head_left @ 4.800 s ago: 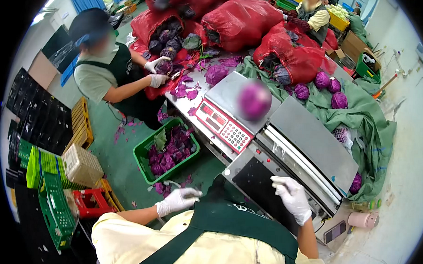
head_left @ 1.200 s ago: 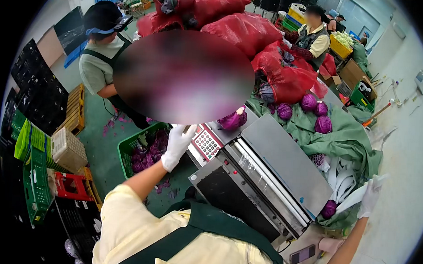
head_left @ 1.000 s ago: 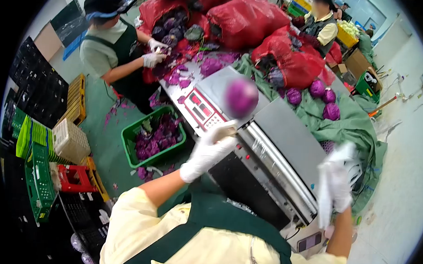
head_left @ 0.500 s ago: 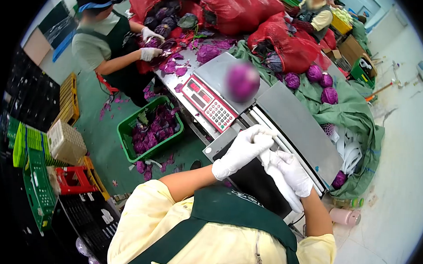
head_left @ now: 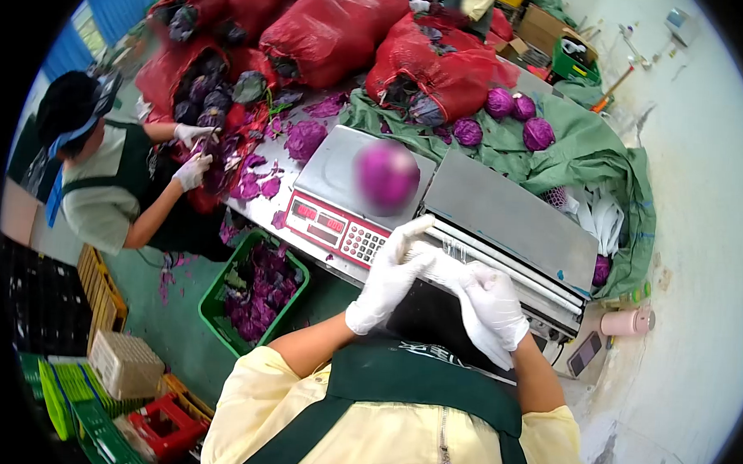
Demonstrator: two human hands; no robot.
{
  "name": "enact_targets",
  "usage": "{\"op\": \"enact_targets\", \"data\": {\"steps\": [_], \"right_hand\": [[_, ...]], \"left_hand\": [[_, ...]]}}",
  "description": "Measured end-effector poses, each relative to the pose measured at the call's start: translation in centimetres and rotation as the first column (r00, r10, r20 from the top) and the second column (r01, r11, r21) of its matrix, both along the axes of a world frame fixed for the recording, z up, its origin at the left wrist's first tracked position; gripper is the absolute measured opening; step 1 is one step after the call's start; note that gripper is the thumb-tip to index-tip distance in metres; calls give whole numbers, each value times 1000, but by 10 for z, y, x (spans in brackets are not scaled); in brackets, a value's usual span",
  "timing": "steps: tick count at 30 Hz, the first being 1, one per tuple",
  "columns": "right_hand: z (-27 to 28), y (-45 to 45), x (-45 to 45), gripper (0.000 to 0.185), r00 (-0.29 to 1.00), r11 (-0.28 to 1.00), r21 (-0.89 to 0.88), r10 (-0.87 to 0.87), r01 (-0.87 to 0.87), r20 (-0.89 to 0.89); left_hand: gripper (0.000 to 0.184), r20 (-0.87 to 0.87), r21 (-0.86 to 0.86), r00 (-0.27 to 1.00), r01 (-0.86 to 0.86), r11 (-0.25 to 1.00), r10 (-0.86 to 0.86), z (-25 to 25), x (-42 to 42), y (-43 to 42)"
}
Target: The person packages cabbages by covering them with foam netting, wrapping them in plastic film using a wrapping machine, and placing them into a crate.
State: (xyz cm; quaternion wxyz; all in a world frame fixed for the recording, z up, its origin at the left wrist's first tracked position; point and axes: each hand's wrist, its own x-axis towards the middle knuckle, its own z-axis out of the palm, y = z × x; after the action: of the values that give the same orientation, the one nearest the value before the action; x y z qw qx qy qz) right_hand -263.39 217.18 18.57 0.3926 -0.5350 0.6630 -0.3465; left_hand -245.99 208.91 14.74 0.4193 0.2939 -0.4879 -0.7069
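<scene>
Lettering on the green apron point(head_left: 431, 376) and digits on the scale point(head_left: 338, 230) were too small to read. Counted: one red cabbage point(head_left: 386, 179) on the scale's pan (blurred), four loose heads point(head_left: 538, 134) on the green cloth point(head_left: 577, 170). Left hand point(head_left: 386, 282) was angled inward, forefinger extended, fingers partly curled at one end of a white foam net point(head_left: 483, 328); right hand point(head_left: 497, 305) was closed round its middle, the tail hanging below, in front of the wrapping machine point(head_left: 509, 209).

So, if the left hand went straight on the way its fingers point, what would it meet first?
Probably the grey-topped machine, by its white rollers; depth beyond the left hand is unclear.
</scene>
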Motion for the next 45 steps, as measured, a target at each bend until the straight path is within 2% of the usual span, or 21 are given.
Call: {"op": "enact_targets", "data": {"steps": [3, 6, 9, 10, 13, 14, 16, 19, 23, 27, 29, 32, 33, 34, 35, 37, 39, 40, 42, 43, 45], "right_hand": [[10, -14, 27, 21, 951, 991, 130, 65, -26, -301], [6, -24, 44, 27, 904, 995, 20, 79, -96, 421], [2, -38, 33, 34, 754, 1000, 1, -18, 23, 657], [-7, -47, 47, 35, 882, 980, 19, -187, 199, 432], [-37, -67, 78, 37, 985, 863, -476, -166, 169, 50], [-37, -69, 85, 40, 939, 883, -385, -152, 269, 309], [-28, -67, 91, 26, 722, 925, -123, -193, 360, 664], [-39, -68, 88, 12, 806, 937, -137, -193, 320, 560], [-19, -73, 100, 13, 638, 919, -74, -209, 387, 741], [-39, -73, 95, 15, 663, 923, -101, -187, 371, 725], [-43, -70, 91, 15, 692, 932, -88, -196, 351, 695], [-46, -72, 83, 18, 872, 914, -215, -227, 345, 434], [-49, -75, 80, 20, 627, 907, -87, -213, 412, 750], [-48, -76, 66, 20, 435, 915, 7, -199, 403, 878], [-45, -77, 50, 20, 221, 923, 101, -193, 371, 956], [-12, -77, 36, 18, 255, 925, 165, -260, 342, 931], [-27, -89, 18, 21, 896, 987, 124, -147, 104, 418], [-15, -94, 17, 25, 991, 982, 179, 30, -53, 129], [-8, -125, 9, 37, 894, 932, 311, 292, -187, -339], [-17, -151, -1, 31, 924, 936, 278, 287, -215, -253], [-32, -213, -11, 38, 876, 989, -93, 58, -116, -478]], "left_hand": [[24, 22, 134, 998, 54, 990, -57, -8, 17, -21], [23, 4, 144, 992, 127, 981, -129, 9, 30, -36], [19, -278, 276, 961, 75, 958, 5, 7, 30, -49], [17, -302, 331, 953, 87, 940, 19, 5, 28, -49], [11, -44, 198, 999, 31, 980, -23, 0, 21, -38], [10, 12, -394, 979, -182, 901, 203, 5, 18, -39], [11, 36, -681, 928, -250, 689, 372, 17, 23, -44], [10, -106, -32, 931, -355, 934, 350, 17, 18, -42], [11, -183, -26, 980, 72, 997, -75, 19, 27, -56], [10, 137, -559, 959, -133, 818, 250, 10, 25, -53], [8, -119, -191, 982, -165, 968, 144, 9, 26, -51], [14, -124, -68, 992, -1, 998, -7, -5, 34, -69], [17, -435, 249, 893, 241, 938, -114, -1, 34, -73], [25, -104, 318, 939, 343, 884, -327, 6, 46, -68], [35, -133, 481, 854, 499, 721, -502, 10, 49, -60], [29, 10, 467, 843, 471, 748, -537, 4, 69, -62], [18, 192, 355, 890, 330, 875, -413, -15, 82, -73], [14, 222, 247, 946, 181, 952, -237, -30, 82, -79], [18, 289, 147, 942, -219, 965, 171, -32, 82, -128], [23, 278, -69, 910, -301, 951, 308, -53, 83, -155], [27, 544, -550, 530, -359, 754, 650, -86, 80, -204]]}}
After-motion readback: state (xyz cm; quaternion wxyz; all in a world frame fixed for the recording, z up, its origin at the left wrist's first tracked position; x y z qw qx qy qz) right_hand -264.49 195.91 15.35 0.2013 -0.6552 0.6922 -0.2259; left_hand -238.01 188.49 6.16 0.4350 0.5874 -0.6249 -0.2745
